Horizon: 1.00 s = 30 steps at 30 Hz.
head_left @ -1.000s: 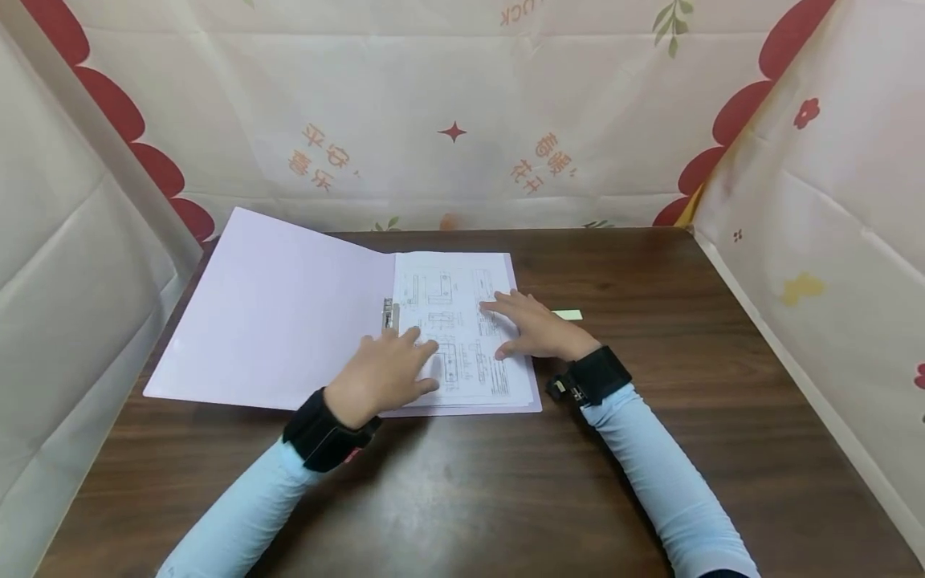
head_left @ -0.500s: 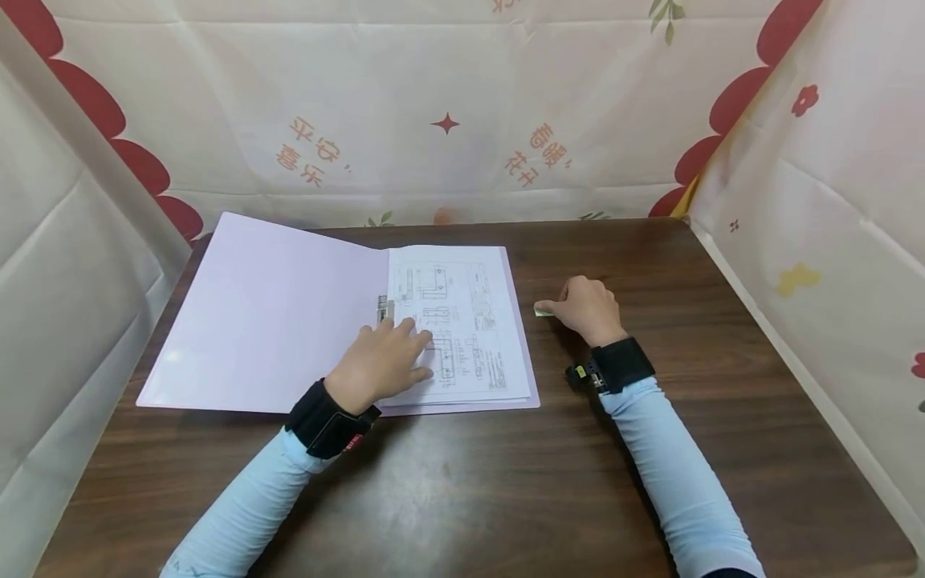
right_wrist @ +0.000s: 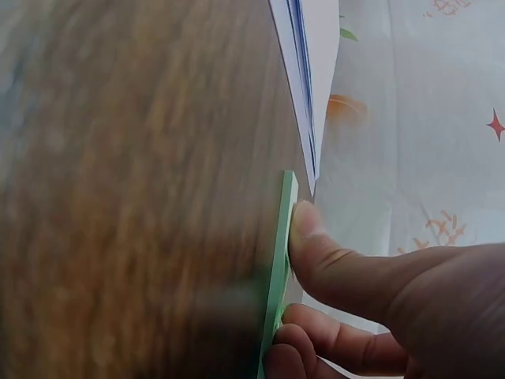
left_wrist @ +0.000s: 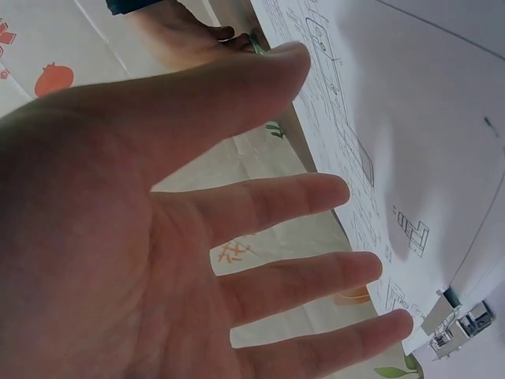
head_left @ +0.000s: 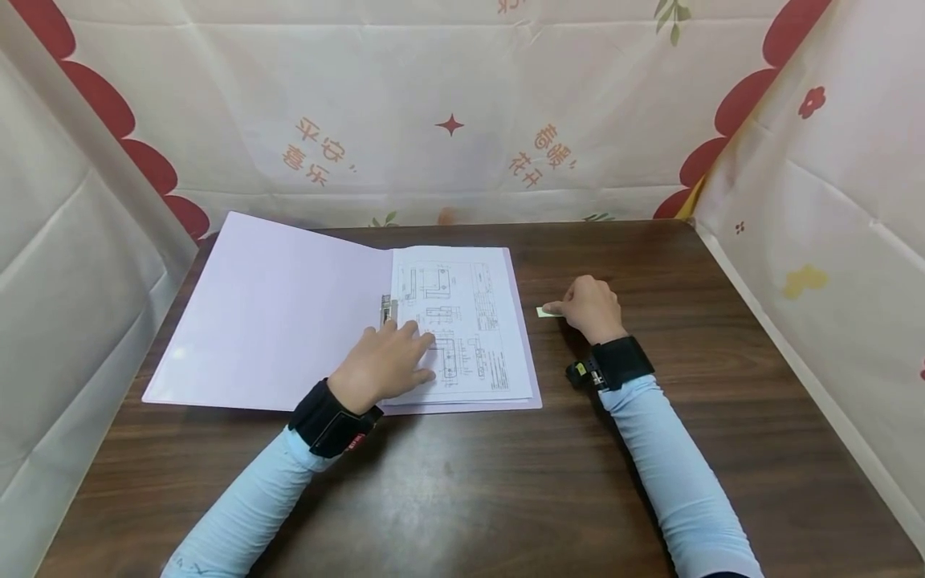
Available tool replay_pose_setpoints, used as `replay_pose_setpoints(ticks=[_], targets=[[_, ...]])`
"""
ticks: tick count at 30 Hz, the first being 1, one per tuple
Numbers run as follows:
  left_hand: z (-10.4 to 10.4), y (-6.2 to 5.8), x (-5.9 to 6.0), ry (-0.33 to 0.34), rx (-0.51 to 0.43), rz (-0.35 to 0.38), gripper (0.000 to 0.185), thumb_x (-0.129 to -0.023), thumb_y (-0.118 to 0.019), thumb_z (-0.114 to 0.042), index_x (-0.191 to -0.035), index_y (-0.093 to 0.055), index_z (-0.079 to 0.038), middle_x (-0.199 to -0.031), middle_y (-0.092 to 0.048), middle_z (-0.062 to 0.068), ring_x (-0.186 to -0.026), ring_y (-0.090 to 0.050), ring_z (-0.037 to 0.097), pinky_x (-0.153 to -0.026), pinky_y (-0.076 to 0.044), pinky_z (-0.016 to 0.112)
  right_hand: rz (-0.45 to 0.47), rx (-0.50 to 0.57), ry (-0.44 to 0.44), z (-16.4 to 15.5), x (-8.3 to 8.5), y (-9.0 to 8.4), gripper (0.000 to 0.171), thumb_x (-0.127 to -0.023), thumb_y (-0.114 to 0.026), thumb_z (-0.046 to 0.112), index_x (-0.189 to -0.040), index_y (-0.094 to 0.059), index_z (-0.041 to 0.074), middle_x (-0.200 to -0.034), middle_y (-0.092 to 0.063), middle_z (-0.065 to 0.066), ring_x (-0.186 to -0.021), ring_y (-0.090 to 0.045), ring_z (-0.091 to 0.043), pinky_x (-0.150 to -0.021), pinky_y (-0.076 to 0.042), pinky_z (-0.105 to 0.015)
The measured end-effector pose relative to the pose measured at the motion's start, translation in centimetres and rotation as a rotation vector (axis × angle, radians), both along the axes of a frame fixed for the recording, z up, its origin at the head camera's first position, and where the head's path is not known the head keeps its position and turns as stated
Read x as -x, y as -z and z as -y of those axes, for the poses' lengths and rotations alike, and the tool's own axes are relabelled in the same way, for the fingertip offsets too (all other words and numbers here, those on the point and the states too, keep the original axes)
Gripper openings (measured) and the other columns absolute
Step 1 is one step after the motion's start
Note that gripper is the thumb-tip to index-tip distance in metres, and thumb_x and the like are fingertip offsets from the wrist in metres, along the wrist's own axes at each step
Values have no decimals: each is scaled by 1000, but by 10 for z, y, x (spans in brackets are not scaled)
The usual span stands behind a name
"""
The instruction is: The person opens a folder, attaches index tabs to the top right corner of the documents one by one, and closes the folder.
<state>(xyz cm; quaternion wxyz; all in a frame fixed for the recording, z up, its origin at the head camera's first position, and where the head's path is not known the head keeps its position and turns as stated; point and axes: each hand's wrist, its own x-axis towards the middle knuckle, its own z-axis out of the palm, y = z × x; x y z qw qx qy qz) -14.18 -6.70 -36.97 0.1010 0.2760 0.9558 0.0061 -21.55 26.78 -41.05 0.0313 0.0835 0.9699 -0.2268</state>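
A lilac folder (head_left: 275, 313) lies open on the dark wooden table (head_left: 462, 482). A stack of papers (head_left: 470, 321) printed with technical drawings sits in its right half, under a metal clip (head_left: 388, 309). My left hand (head_left: 386, 365) rests flat on the lower left of the top sheet, fingers spread and straight (left_wrist: 300, 276). To the right of the folder lies a small pale green note pad (head_left: 547, 312). My right hand (head_left: 588, 305) is on it. Its thumb (right_wrist: 331, 260) presses the pad (right_wrist: 282, 237) while curled fingers meet the pad's near edge.
Cream cloth walls with red scallops and printed characters (head_left: 462, 104) close in the table at the back and on both sides, the right one (head_left: 831, 241) close by. Bare wood lies in front of the folder and to the right of the pad.
My right hand left the papers and went right to the green pad, where it now stays with fingers curled. My left hand has stayed on the sheet.
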Motion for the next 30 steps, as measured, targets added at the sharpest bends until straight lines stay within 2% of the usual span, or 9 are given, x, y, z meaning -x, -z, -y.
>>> replay_pose_setpoints(ticks=[7, 12, 15, 18, 21, 25, 27, 30], targets=[[-8, -9, -10, 54, -33, -13, 54, -97, -70, -45, -140, -60, -15, -134, -64, 13, -109, -61, 33, -93, -54, 54, 0, 35, -1, 1, -2, 2, 28, -92, -79, 26, -88, -75, -1, -83, -66, -15, -74, -56, -29, -62, -45, -34], [-24, -24, -16, 124, -65, -27, 54, -98, -67, -47, -142, -60, -17, -138, -64, 11, -113, -62, 32, -93, -55, 52, -6, 50, -20, 1, -1, 1, 23, -94, -76, 21, -90, -74, -2, -88, -67, -17, -80, -57, -30, -67, -46, -36], [-44, -34, -12, 147, -53, -22, 54, -99, -66, -49, -144, -59, -19, -139, -64, 10, -115, -62, 30, -94, -54, 50, -11, 61, -35, -4, 1, -2, 22, -94, -75, 20, -91, -73, -2, -91, -67, -18, -84, -58, -32, -71, -46, -39], [-71, -40, 0, 165, -7, -8, 55, -100, -63, -51, -146, -57, -20, -141, -62, 8, -118, -61, 29, -96, -54, 49, 1, 83, -67, -13, 3, -4, 19, -97, -70, 18, -99, -71, -1, -101, -67, -19, -91, -57, -33, -78, -46, -43], [-102, -33, 20, 224, 51, -22, 55, -101, -61, -52, -146, -56, -22, -146, -60, 5, -124, -60, 27, -101, -53, 48, 24, 130, -88, -22, 4, -5, 18, -99, -65, 16, -106, -69, 0, -108, -66, -20, -97, -56, -34, -82, -46, -44], [-136, -11, 46, 346, 120, -92, 52, -101, -60, -52, -143, -60, -21, -148, -59, 2, -129, -58, 23, -103, -51, 45, 82, 194, -97, -27, 4, -4, 21, -101, -57, 16, -110, -69, 0, -108, -64, -18, -95, -57, -32, -80, -46, -39], [-147, 0, 53, 375, 142, -124, 51, -101, -60, -53, -140, -62, -21, -147, -60, 1, -128, -58, 21, -103, -50, 44, 107, 215, -104, -27, 4, -4, 25, -102, -55, 17, -112, -69, 0, -107, -64, -17, -94, -57, -30, -78, -47, -36], [-156, 10, 59, 378, 166, -151, 49, -100, -60, -56, -135, -67, -22, -143, -62, -2, -125, -58, 20, -101, -50, 43, 129, 246, -113, -26, 3, -4, 28, -103, -53, 19, -116, -70, 0, -107, -65, -16, -92, -59, -28, -77, -48, -33]])
